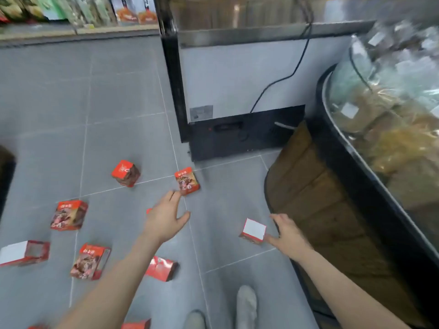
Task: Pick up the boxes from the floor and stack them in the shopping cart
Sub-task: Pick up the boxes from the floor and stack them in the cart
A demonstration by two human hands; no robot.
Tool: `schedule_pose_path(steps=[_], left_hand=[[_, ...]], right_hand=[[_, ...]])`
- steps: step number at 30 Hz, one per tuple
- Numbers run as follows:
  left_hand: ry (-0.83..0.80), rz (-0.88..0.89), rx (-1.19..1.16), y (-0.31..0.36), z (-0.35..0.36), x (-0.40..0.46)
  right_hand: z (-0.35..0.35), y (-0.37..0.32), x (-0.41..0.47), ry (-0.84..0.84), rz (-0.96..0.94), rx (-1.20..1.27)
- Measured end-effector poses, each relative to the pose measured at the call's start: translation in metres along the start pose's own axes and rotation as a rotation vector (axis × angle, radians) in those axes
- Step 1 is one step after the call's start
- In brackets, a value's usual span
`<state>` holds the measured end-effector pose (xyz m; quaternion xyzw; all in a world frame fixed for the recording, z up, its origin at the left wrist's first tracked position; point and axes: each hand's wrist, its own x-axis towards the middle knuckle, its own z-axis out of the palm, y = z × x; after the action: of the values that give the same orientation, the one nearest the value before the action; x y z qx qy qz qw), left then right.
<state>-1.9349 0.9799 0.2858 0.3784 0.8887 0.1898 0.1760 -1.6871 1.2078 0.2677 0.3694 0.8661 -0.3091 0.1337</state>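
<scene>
Several red boxes lie scattered on the grey tiled floor (114,96). My left hand (166,218) reaches forward with fingers spread, its fingertips just short of a red box (187,181) at a tile joint. My right hand (288,233) is open beside a box with a white face up (253,230), thumb touching its near corner. More boxes lie to the left: one upright (126,173), one flat (69,215), one with a white side (23,253), one lower (90,261) and one under my left forearm (162,268). No shopping cart is in view.
A white and black freezer cabinet (237,91) with a dangling cable stands ahead. A curved glass display counter (380,138) with a wooden base fills the right. Shelves of packaged goods (71,13) run along the far left. My feet (245,305) show at the bottom.
</scene>
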Motion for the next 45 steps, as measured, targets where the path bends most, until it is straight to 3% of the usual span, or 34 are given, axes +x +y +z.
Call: schedule_pose_path(steps=[4, 8, 11, 14, 18, 23, 30, 35, 41, 45], left_hand=[[-0.003, 0.019, 0.017, -0.04, 0.104, 0.035], [-0.096, -0.004, 0.041, -0.083, 0.216, 0.052], [-0.168, -0.016, 0.055, -0.101, 0.288, 0.065], [-0.166, -0.018, 0.065, -0.117, 0.344, 0.079], [-0.172, -0.065, 0.059, -0.152, 0.392, 0.078], [-0.189, -0.166, 0.073, -0.193, 0.389, 0.043], [-0.102, -0.475, 0.095, -0.237, 0.339, -0.018], [-0.271, -0.641, 0.18, -0.278, 0.361, -0.041], [-0.181, -0.662, 0.112, -0.299, 0.388, -0.041], [-0.145, -0.67, 0.067, -0.293, 0.362, -0.042]], right_hand=[[0.073, 0.058, 0.078, 0.001, -0.012, -0.015], [0.153, 0.126, 0.152, -0.071, -0.035, -0.031], [0.206, 0.168, 0.204, -0.03, -0.047, -0.057], [0.248, 0.2, 0.252, 0.011, -0.056, -0.177], [0.283, 0.227, 0.29, -0.081, 0.073, -0.332], [0.288, 0.223, 0.299, -0.109, 0.088, -0.311], [0.292, 0.135, 0.273, -0.223, -0.041, -0.314], [0.337, 0.081, 0.282, -0.293, -0.256, -0.357], [0.385, 0.046, 0.291, -0.287, -0.296, -0.299], [0.369, 0.02, 0.275, -0.289, -0.283, -0.291]])
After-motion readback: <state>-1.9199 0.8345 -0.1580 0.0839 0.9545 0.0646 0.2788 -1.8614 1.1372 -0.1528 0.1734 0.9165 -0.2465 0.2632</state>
